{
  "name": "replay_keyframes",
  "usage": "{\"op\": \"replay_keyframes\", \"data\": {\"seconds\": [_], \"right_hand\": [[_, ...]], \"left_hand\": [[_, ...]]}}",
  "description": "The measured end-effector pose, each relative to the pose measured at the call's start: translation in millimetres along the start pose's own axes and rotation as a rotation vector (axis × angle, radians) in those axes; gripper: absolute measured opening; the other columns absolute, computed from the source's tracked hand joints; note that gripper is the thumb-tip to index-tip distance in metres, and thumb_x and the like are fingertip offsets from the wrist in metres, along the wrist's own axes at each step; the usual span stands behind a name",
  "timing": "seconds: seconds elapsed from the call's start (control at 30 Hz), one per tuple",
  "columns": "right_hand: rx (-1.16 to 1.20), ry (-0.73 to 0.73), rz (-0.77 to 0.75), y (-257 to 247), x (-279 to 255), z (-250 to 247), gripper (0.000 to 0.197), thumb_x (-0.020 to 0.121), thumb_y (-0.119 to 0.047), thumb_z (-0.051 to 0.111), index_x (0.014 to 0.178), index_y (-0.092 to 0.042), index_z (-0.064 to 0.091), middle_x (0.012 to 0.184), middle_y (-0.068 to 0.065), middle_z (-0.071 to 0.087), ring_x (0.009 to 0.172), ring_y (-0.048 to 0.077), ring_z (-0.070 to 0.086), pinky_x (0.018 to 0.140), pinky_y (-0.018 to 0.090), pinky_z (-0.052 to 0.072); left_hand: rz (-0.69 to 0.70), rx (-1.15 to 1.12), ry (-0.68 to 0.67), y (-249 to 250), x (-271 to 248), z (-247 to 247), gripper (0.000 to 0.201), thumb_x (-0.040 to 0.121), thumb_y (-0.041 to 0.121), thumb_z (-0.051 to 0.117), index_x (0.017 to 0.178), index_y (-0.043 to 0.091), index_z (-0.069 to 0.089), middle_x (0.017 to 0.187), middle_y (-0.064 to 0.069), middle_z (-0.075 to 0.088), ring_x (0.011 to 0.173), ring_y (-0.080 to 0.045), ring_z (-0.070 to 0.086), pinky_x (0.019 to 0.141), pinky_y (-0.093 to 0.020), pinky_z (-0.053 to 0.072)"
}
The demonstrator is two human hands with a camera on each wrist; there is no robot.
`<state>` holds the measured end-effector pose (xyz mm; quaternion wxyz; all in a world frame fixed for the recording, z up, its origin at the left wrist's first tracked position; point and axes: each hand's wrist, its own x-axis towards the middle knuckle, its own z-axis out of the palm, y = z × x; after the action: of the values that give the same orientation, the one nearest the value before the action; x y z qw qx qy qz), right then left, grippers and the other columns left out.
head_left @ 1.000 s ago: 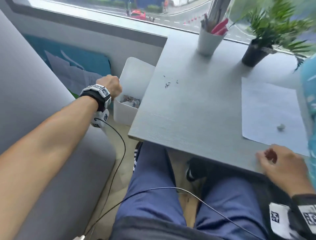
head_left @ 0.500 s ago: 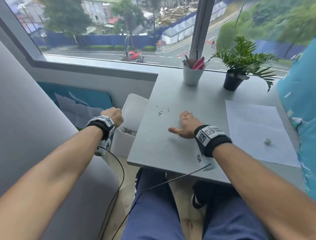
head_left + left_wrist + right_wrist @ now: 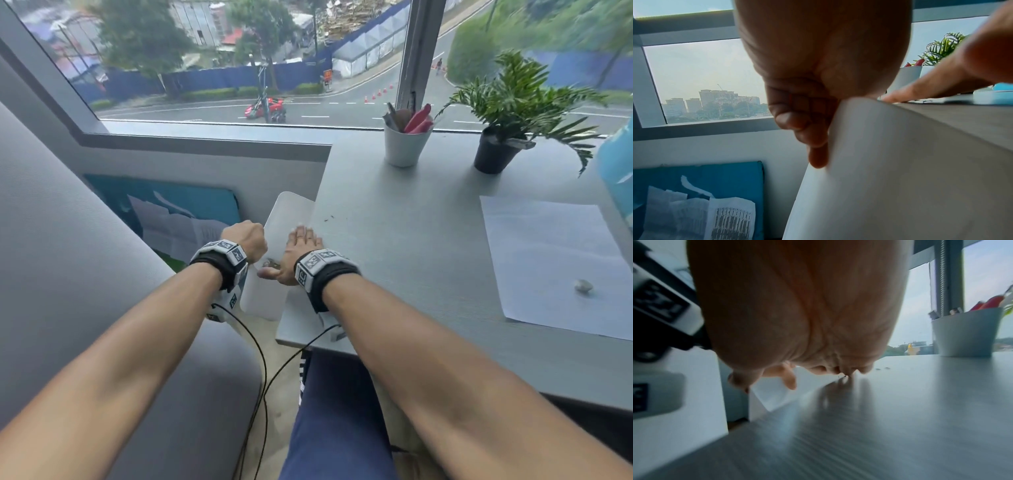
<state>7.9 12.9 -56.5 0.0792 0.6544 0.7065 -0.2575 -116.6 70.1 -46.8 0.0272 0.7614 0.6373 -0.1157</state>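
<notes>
A white plastic bin (image 3: 264, 301) stands against the left edge of the grey table (image 3: 411, 267). My left hand (image 3: 245, 240) grips the bin's left rim; the left wrist view shows the fingers (image 3: 803, 123) curled against the white wall (image 3: 890, 178). My right hand (image 3: 303, 248) lies flat and open at the table's left edge, its thumb over the bin. In the right wrist view the straight fingertips (image 3: 846, 369) touch the tabletop. Small dark crumbs (image 3: 329, 218) lie just beyond the fingers, also visible as specks (image 3: 882, 368). The bin holds some scraps (image 3: 270, 263).
A white cup of pens (image 3: 406, 150) and a potted plant (image 3: 495, 154) stand at the table's far side by the window. A paper sheet (image 3: 541, 246) with a small grey lump (image 3: 583, 286) lies to the right. A grey cushion (image 3: 68, 274) is on my left.
My right hand has moved from the table's near right edge across to its left edge by the bin. The left hand has stayed on the bin's rim. The view has tilted up.
</notes>
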Motion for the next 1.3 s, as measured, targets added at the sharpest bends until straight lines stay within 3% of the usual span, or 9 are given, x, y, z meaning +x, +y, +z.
{"op": "replay_keyframes", "data": {"seconds": [0.13, 0.4, 0.53, 0.7, 0.8, 0.9, 1.03, 1.17, 1.3], "right_hand": [[-0.037, 0.090, -0.083, 13.6, 6.9, -14.6, 0.118, 0.081, -0.076, 0.046, 0.152, 0.002, -0.008, 0.161, 0.020, -0.013, 0.150, 0.034, -0.008, 0.122, 0.046, 0.000], [-0.043, 0.000, 0.268, 99.0, 10.8, -48.6, 0.130, 0.072, -0.089, 0.036, 0.149, 0.000, -0.019, 0.158, 0.017, -0.025, 0.147, 0.035, -0.018, 0.122, 0.048, -0.004], [-0.058, -0.053, 0.078, 53.2, 10.9, -38.7, 0.138, 0.058, -0.099, 0.031, 0.153, -0.008, -0.013, 0.160, 0.011, -0.022, 0.148, 0.034, -0.018, 0.121, 0.047, -0.006], [-0.005, -0.041, -0.191, 25.1, -1.7, -40.3, 0.110, 0.081, -0.083, 0.028, 0.155, -0.005, 0.002, 0.163, 0.012, -0.005, 0.151, 0.023, -0.004, 0.123, 0.042, 0.003], [0.024, 0.121, 0.004, 56.3, -0.8, -41.4, 0.113, 0.082, -0.082, 0.027, 0.153, 0.001, -0.002, 0.162, 0.017, -0.007, 0.150, 0.030, -0.006, 0.122, 0.046, 0.003], [0.024, 0.060, 0.213, 78.8, -11.8, -32.2, 0.122, 0.076, -0.088, 0.026, 0.152, 0.000, -0.011, 0.160, 0.018, -0.018, 0.149, 0.034, -0.015, 0.122, 0.047, -0.004], [-0.045, -0.036, 0.003, 32.3, -26.5, -6.3, 0.127, 0.066, -0.096, 0.025, 0.154, -0.011, -0.008, 0.160, 0.011, -0.023, 0.147, 0.034, -0.020, 0.121, 0.048, -0.008], [-0.105, -0.045, -0.272, -9.5, -27.6, 2.0, 0.110, 0.079, -0.086, 0.024, 0.155, -0.010, 0.003, 0.164, 0.008, -0.006, 0.151, 0.024, -0.006, 0.122, 0.044, -0.002], [-0.105, 0.076, -0.216, 22.7, -20.5, -9.7, 0.112, 0.080, -0.083, 0.029, 0.154, -0.002, 0.005, 0.163, 0.013, -0.002, 0.151, 0.027, 0.000, 0.121, 0.046, 0.004]], "left_hand": [[0.001, 0.005, 0.005, -1.2, 1.9, -1.3, 0.022, 0.090, 0.018, 0.047, 0.089, 0.005, 0.065, 0.106, -0.019, 0.068, 0.095, -0.037, 0.065, 0.078, -0.035, 0.048], [0.022, 0.016, 0.000, -6.5, 0.0, -2.8, 0.021, 0.088, 0.015, 0.045, 0.067, 0.010, 0.049, 0.097, -0.017, 0.069, 0.081, -0.035, 0.061, 0.072, -0.034, 0.048], [0.025, 0.037, -0.014, -4.9, 0.7, -3.3, 0.019, 0.090, 0.017, 0.047, 0.076, 0.009, 0.056, 0.103, -0.019, 0.069, 0.092, -0.037, 0.064, 0.073, -0.034, 0.046], [0.024, 0.036, -0.031, -2.0, -3.9, 0.7, 0.019, 0.092, 0.021, 0.051, 0.080, 0.010, 0.059, 0.102, -0.017, 0.069, 0.094, -0.035, 0.066, 0.072, -0.034, 0.047], [0.014, 0.022, -0.011, 1.4, -10.6, 1.5, 0.020, 0.091, 0.019, 0.046, 0.079, 0.010, 0.059, 0.104, -0.017, 0.069, 0.094, -0.036, 0.065, 0.075, -0.034, 0.048], [0.019, 0.017, -0.020, 2.2, -19.7, 0.3, 0.017, 0.088, 0.015, 0.045, 0.073, 0.012, 0.053, 0.101, -0.018, 0.069, 0.091, -0.037, 0.065, 0.076, -0.036, 0.050], [0.018, 0.025, -0.027, 2.7, -25.6, -2.2, 0.019, 0.090, 0.015, 0.045, 0.081, 0.008, 0.061, 0.103, -0.017, 0.069, 0.093, -0.037, 0.066, 0.078, -0.037, 0.051], [0.012, 0.043, -0.016, 0.8, -29.6, -1.0, 0.028, 0.092, 0.017, 0.045, 0.103, 0.004, 0.068, 0.111, -0.017, 0.068, 0.101, -0.036, 0.065, 0.081, -0.037, 0.050], [-0.004, 0.025, -0.021, -9.1, -33.7, 3.9, 0.027, 0.092, 0.017, 0.045, 0.101, 0.003, 0.067, 0.114, -0.018, 0.066, 0.103, -0.037, 0.063, 0.081, -0.037, 0.049]]}}
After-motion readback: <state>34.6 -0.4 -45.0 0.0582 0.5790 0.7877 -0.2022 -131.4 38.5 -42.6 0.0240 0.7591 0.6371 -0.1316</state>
